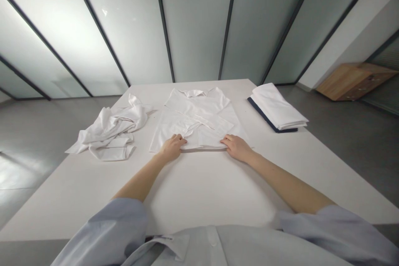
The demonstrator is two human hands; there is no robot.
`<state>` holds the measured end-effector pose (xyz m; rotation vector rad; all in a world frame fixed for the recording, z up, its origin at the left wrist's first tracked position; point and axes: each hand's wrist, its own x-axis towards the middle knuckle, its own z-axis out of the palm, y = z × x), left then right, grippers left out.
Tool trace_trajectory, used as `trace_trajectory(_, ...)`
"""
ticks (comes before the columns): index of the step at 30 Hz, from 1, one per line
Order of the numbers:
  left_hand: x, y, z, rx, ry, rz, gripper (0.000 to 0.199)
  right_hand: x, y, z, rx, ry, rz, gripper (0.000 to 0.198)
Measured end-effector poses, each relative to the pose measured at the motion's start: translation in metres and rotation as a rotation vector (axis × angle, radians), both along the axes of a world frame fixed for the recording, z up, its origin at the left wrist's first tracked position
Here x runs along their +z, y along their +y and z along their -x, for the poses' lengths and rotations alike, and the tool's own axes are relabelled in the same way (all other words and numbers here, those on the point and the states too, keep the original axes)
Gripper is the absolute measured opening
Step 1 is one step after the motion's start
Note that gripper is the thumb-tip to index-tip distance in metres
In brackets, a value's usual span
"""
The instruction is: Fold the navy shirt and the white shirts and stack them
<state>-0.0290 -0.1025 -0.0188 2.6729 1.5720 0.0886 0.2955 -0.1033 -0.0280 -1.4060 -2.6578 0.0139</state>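
A white shirt lies spread on the table, its collar at the far end and its sleeves crossed over the body. At the near left part of its hem, my left hand is closed on the cloth. My right hand grips the same hem farther right, fingers on top of the fabric. Both thumbs are mostly hidden from view. Between the hands the hem runs nearly straight and looks slightly raised at its edge.
A crumpled white garment lies on the left of the white table. Folded white cloth rests on a dark navy folded piece at the right. Frosted glass panels stand behind; a wooden cabinet is far right.
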Motion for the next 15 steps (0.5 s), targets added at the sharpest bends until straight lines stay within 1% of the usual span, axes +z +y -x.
trace_trajectory(4, -0.001, -0.004, 0.04, 0.094, 0.017, -0.022, 0.052, -0.013, -0.004, -0.035, -0.12, 0.047, -0.055, 0.046)
trace_trajectory(7, 0.007, -0.001, 0.064, 0.19, 0.018, 0.004, 0.049, -0.013, 0.0, -0.057, -0.182, 0.133, -0.032, 0.047)
trace_trajectory(9, 0.016, 0.0, 0.075, 0.227, 0.004, 0.04, 0.044, -0.004, 0.002, -0.067, -0.2, 0.193, 0.033, 0.043)
trace_trajectory(11, 0.03, -0.001, 0.083, 0.22, -0.022, 0.095, 0.036, 0.012, 0.002, -0.073, -0.201, 0.255, 0.12, 0.039)
trace_trajectory(13, 0.048, -0.004, 0.089, 0.195, -0.053, 0.175, 0.026, 0.032, -0.002, -0.076, -0.194, 0.314, 0.195, 0.034)
trace_trajectory(15, 0.071, -0.009, 0.093, 0.16, -0.093, 0.276, 0.021, 0.053, -0.009, -0.078, -0.192, 0.354, 0.248, 0.029)
